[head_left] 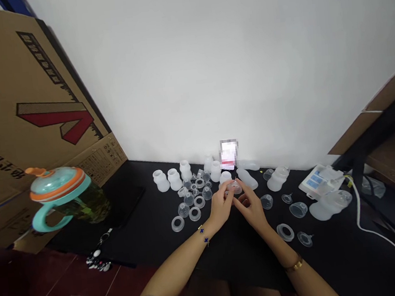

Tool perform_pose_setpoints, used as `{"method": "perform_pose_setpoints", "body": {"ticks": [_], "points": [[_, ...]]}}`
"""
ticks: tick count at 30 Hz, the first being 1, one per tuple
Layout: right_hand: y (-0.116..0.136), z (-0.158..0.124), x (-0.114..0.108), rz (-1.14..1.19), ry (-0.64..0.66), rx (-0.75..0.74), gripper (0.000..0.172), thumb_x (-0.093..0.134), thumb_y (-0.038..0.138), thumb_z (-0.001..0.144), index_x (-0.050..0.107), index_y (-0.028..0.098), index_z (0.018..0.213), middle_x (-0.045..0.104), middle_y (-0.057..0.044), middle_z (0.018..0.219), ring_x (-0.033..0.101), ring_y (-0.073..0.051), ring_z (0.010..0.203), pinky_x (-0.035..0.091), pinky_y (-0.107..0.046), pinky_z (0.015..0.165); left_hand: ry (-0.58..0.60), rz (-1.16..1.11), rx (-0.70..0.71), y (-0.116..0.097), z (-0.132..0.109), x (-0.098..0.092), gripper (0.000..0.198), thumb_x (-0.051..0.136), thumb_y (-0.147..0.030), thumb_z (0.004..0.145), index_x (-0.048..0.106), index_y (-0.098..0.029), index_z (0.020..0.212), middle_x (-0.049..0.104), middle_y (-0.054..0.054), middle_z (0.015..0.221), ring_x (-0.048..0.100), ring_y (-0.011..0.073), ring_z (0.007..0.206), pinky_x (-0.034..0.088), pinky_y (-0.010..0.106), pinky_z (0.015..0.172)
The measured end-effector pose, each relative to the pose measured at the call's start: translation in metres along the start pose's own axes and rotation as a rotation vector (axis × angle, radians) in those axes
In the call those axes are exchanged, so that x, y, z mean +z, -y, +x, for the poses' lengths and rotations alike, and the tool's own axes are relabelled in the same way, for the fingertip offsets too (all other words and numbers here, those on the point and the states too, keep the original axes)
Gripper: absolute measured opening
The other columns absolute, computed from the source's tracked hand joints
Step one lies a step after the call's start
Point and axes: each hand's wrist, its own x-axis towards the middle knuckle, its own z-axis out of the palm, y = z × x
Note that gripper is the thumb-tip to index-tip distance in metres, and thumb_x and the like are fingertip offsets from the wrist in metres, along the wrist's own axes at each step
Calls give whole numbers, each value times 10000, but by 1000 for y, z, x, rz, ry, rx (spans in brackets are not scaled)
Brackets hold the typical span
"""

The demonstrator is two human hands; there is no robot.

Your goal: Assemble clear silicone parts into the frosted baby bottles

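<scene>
In the middle of the black table, my left hand (221, 206) and my right hand (253, 208) meet with fingers closed around a clear baby bottle nipple (235, 188), which seems to sit in a ring. Just behind my fingers stands a white bottle (225, 178). Clear domed caps (188, 199) and translucent collar rings (195, 213) lie in a group left of my left hand. To the right of my right hand are a clear cap (266, 201), a loose nipple (287, 198) and a collar ring (285, 232). Parts of the held piece are hidden by my fingers.
Several white bottles (174, 179) stand along the back left. A lit phone (229, 155) leans on the wall. Farther left are a large lidded mug (82, 197) and a cardboard box (4, 93). A white device (319, 181) with a cable (376, 235) sits at right.
</scene>
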Motion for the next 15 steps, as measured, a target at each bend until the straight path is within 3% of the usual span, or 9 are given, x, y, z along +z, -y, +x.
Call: {"method": "perform_pose_setpoints", "body": {"ticks": [7,12,15], "points": [[0,0,-3,101,-76,33,442,555,448,985,625,262,1380,635,-113,1291,640,-177,793,544,-305,617,45,-9,6,-4,-3,1,452,453,-494,1011,608,-251,1360,743,43,1080,674,164,741,544,283,743],[-2,1,-4,150,-210,126,522,622,483,931,608,236,1391,666,-119,1215,619,-171,718,531,-305,565,58,52,-23,0,-5,6,482,535,-480,977,542,-280,1416,733,39,1168,699,169,779,556,284,741],[-3,3,-5,145,-217,126,449,635,479,911,677,229,1283,675,-119,1212,610,-163,691,519,-299,543,77,41,-23,-1,-5,6,470,526,-478,981,542,-277,1405,725,47,1197,707,172,796,555,281,732]]}}
